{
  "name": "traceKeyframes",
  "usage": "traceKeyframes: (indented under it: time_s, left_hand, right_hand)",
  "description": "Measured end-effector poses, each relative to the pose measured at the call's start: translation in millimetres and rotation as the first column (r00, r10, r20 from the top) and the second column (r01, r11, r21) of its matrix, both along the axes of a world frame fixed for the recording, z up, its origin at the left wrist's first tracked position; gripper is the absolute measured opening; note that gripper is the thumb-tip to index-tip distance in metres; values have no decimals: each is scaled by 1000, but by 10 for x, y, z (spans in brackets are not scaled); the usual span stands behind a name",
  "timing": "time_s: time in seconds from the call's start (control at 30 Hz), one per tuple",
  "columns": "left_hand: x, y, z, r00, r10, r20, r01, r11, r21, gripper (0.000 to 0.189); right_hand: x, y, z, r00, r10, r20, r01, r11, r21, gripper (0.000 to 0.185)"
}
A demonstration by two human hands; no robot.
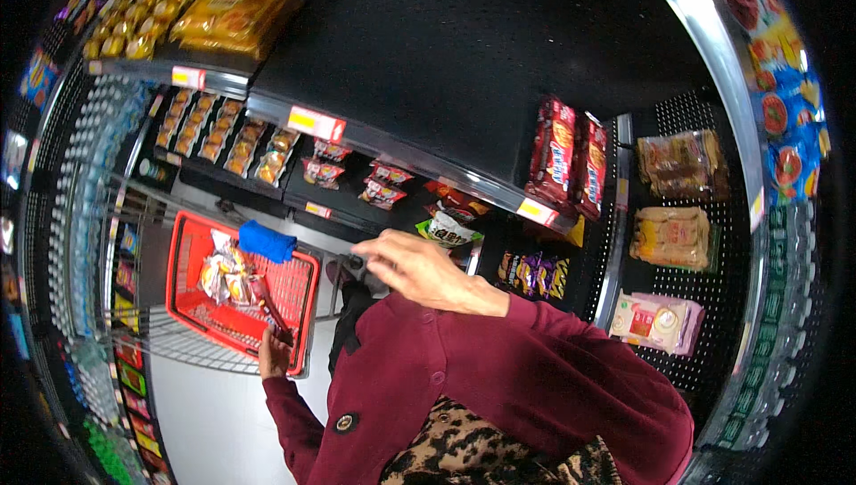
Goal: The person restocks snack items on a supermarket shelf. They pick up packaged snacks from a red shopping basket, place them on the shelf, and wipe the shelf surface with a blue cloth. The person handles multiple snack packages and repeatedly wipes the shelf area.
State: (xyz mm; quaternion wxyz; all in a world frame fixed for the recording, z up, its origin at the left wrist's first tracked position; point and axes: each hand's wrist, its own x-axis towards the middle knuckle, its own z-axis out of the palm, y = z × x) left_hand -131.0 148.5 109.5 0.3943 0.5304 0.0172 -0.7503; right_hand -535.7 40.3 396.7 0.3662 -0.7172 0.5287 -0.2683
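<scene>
My left hand (273,354) is at the near rim of a red plastic shopping basket (194,321). Its fingers grip the lower end of a long dark red food package (270,304), which leans inside the basket. Beside that package lie several clear-wrapped snack packs (227,271). Across the basket's upper rim rests a blue cloth-like bundle (267,241). My right hand (421,272) is raised before my chest, palm down, fingers extended and slightly apart, with nothing visible in it. Behind the right fingertips is the lower edge of the snack shelf.
The basket sits in a wire shopping cart (194,353). A dark shelf (401,84) carries red snack packs (555,151) at right and yellow bags (231,13) at left. Bread packs (671,237) stand on a side rack. Bottled drinks (100,171) line the left side.
</scene>
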Motion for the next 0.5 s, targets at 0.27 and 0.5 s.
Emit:
traceKeyframes:
  time_s: [0.27,0.5]
  left_hand:
    - [-580,-255,574,938,-33,344,153,932,-327,55]
    - [-1830,-939,2423,879,-339,337,475,694,-541,84]
  right_hand:
    - [6,23,-34,990,137,36,-137,991,-11,34]
    - [-377,23,182,973,-112,203,104,993,51,44]
